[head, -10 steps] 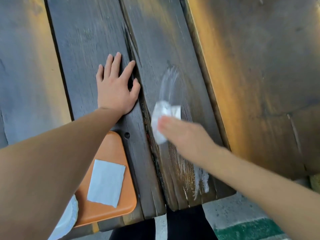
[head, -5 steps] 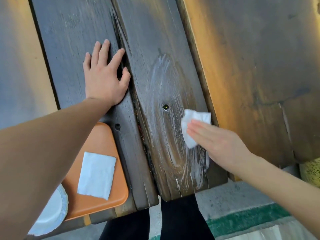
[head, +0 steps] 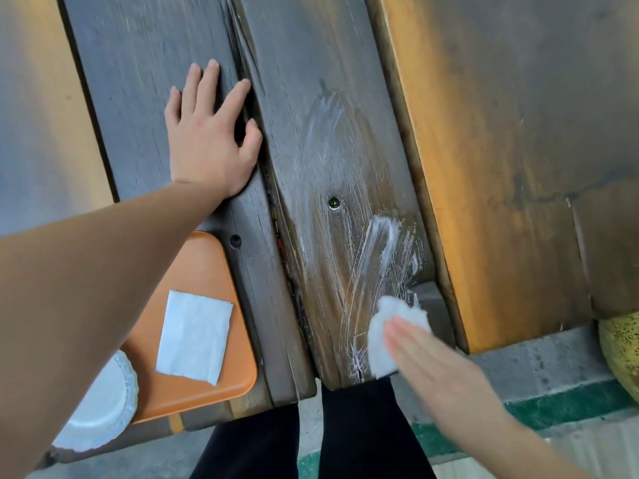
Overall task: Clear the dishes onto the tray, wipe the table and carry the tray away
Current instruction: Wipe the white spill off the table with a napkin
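My right hand (head: 435,368) presses a crumpled white tissue (head: 383,340) with straight fingers onto the near end of a dark wooden table plank (head: 311,98); the hand is blurred. White wet streaks (head: 366,257) run up the plank from the tissue. My left hand (head: 211,136) lies flat, fingers spread, on the neighbouring plank. An orange tray (head: 204,267) sits at the table's near left edge under my left forearm. It carries a folded white napkin (head: 193,337) and a white paper plate (head: 100,416), which overhangs the tray's corner.
The table's near edge ends just below the tissue, with my dark trouser legs (head: 356,433) and a concrete floor with a green stripe (head: 560,406) beneath. An orange-lit wider plank (head: 518,133) lies to the right. A yellow-green round object (head: 622,354) shows at the right edge.
My right hand has slid the tissue down the plank toward the near edge, leaving a fresh wet streak. My left hand has stayed flat in place.
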Motion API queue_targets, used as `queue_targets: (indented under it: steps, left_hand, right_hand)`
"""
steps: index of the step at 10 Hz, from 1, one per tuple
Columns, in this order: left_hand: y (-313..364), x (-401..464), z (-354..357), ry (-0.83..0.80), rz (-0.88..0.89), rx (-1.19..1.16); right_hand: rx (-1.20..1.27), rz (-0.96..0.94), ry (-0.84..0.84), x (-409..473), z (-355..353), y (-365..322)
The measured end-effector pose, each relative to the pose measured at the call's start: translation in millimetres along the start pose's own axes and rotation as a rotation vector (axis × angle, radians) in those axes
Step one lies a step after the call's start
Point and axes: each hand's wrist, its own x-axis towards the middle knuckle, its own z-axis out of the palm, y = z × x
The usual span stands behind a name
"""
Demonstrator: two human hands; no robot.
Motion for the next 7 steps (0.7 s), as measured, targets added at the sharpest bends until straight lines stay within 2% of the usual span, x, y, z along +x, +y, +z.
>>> queue_targets:
  steps: [1, 2, 3, 4, 5, 6, 7]
  left_hand:
    - [0, 0, 1, 0.010, 0.004, 0.001]
    - [-2, 0, 0, 0.011, 0.004, 0.000]
    - [-2, 0, 1, 0.010, 0.001, 0.000]
    - [-2, 0, 2, 0.008, 0.002, -0.010]
    - [-3, -1, 1, 0.006, 0.001, -0.013]
    - [-2, 0, 1, 0.000, -0.001, -0.009]
    - [-1, 0, 1, -0.003, 0.000, -0.008]
  right_hand:
    - [-0.004, 0.193, 0.051, 41, -16, 22]
    - [-0.024, 0.250, 0.086, 104, -30, 18]
    - [-0.036, 0.181, 0.148, 144, -32, -6]
    - [-0.097, -0.005, 0.073, 122, -16, -35]
    - [-0.147, -0.180, -0.123, 67, 1, -43]
    - [-0.130, -0.122, -0.128, 34, -5, -23]
    - [-0.098, -0.014, -0.019, 41, -22, 1]
